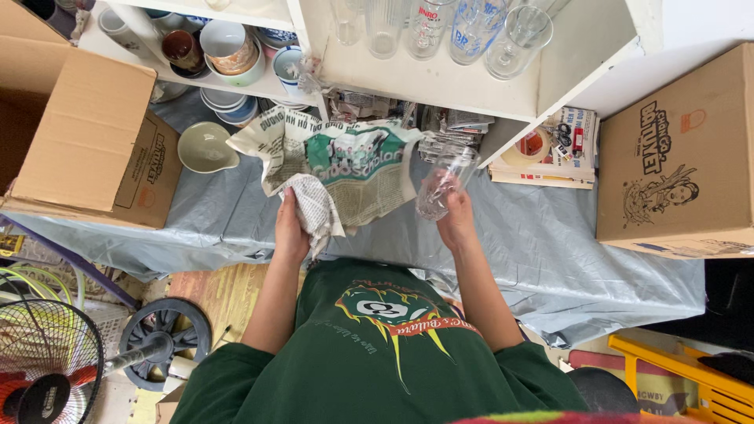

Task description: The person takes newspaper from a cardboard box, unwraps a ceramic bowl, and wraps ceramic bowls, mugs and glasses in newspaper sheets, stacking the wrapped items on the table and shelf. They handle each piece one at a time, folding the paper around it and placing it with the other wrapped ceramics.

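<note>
Nearest to the camera was the person's dark green shirt (377,353), and from it both bare forearms reached forward and a little inward. The left hand (290,228) was raised with the back toward the camera. Its grip was closed on a crumpled corner of a newspaper sheet (345,169), which hung over the fingers and hid most of them. The rest of the sheet spread open just beyond the hand, over the grey plastic sheet (534,243) that covered the floor.

The right hand (455,216) was at the same height, well apart from the left one. Its grip was closed around the lower part of a clear drinking glass (444,184), which was tilted with its mouth pointing up and away toward the shelf. Because the glass was transparent, its edges were hard to make out.

Farther away, a pale bowl (206,147) lay on the plastic sheet beside a cardboard box (86,133). Another cardboard box (675,157) stood at the right. The white shelf (440,82) behind carried cups (228,47) on the left and tall glasses (471,27) on the right, cut off by the top edge.
</note>
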Motion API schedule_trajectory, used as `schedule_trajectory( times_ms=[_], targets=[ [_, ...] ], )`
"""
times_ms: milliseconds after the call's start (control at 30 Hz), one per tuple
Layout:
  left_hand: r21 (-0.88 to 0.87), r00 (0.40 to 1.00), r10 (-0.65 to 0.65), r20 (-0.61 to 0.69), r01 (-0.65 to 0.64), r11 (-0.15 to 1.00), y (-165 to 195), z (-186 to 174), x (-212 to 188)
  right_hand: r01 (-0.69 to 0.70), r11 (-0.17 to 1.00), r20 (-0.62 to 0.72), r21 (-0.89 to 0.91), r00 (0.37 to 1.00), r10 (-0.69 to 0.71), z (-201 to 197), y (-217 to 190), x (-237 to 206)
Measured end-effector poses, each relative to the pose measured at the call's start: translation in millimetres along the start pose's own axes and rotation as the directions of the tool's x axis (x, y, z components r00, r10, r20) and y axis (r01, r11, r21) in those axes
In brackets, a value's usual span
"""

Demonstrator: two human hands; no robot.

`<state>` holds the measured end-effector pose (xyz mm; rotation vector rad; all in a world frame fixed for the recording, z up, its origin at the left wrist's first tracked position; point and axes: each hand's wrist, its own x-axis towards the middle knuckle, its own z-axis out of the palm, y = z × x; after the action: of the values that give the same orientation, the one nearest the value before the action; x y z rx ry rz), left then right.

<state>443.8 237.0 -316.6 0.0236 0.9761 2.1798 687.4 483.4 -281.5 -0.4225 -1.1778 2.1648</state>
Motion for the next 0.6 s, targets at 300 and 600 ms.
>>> schedule_trajectory(
  times_ms=[300,600],
  targets=[
    [-0.020,0.993,-0.029,-0.115,0.027,0.999,-1.4,-48.5,-18.5,0.399,0.774,0.191,-0.492,0.917,-0.351,49.8,-102.9,75.6],
    [-0.037,0.988,-0.044,-0.147,0.039,0.999,-5.7,-43.2,-14.6,0.449,0.664,0.266,-0.598,0.893,-0.364,143.0,-45.1,198.4]
  ],
)
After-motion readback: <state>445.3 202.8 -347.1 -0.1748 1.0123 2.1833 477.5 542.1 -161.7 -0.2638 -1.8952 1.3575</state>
